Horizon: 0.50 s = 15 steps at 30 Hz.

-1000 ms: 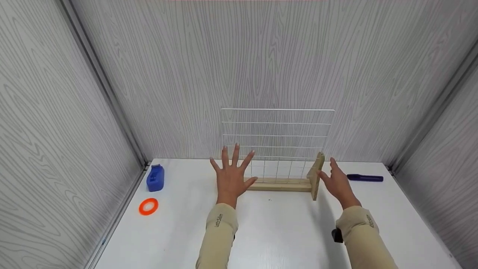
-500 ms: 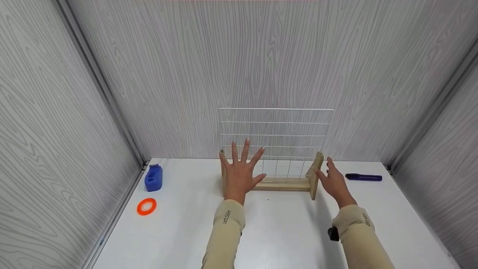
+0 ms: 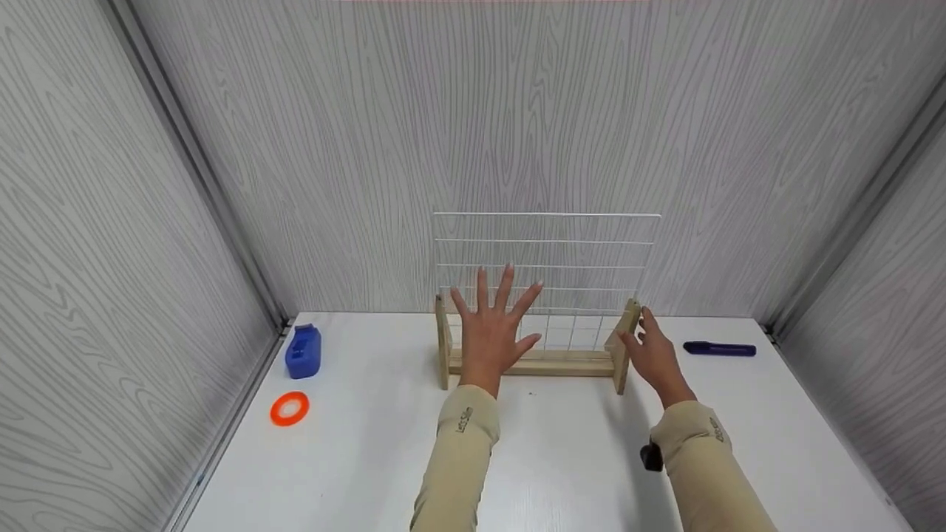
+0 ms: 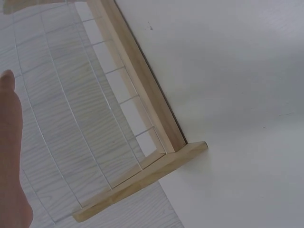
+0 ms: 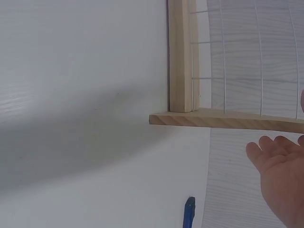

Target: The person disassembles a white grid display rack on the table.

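A white wire grid point(image 3: 547, 214) stands upright in a wooden stand point(image 3: 562, 367) near the back of the table. My left hand point(image 3: 489, 336) is in front of the grid's left part, its fingers straight and spread, holding nothing. Whether it touches the wires cannot be told. My right hand point(image 3: 656, 362) is at the stand's right side piece point(image 3: 624, 346), with the thumb on the inner side and the fingers on the outer side. In the right wrist view a gap shows between the fingers point(image 5: 266, 145) and the wood, and the thumb is mostly cut off.
A blue tape dispenser point(image 3: 303, 352) and an orange ring point(image 3: 289, 408) lie on the white table point(image 3: 355, 473) at left. To the right of the stand is a dark blue pen-like item point(image 3: 720, 349). Grey wood-grain panels point(image 3: 473, 111) enclose the back and sides.
My left hand has moved rightward and slightly forward across the grid, uncovering the stand's left side piece. My right hand has shifted slightly left, closer to the right side piece.
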Motion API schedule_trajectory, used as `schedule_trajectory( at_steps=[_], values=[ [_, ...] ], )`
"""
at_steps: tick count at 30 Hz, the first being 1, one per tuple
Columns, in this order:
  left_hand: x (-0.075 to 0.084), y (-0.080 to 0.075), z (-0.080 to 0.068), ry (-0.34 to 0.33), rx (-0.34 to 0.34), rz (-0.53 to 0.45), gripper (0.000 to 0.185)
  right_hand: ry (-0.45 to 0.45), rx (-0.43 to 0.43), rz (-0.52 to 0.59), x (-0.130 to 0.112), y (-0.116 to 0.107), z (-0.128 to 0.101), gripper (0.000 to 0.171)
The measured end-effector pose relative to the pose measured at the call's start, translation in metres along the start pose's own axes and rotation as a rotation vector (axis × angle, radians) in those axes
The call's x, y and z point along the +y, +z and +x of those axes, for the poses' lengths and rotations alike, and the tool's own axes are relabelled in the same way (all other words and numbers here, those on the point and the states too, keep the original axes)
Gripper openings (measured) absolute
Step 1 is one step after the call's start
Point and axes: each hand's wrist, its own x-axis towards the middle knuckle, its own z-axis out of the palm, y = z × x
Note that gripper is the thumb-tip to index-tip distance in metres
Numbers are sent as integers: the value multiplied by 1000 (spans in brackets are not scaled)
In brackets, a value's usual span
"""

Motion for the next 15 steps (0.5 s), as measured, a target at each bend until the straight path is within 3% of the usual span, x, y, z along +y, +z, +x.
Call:
schedule_trajectory(
  at_steps=[15],
  values=[
    [17,-5,21,35,-7,69,91,-14,62,48,1,2,6,69]
  ],
)
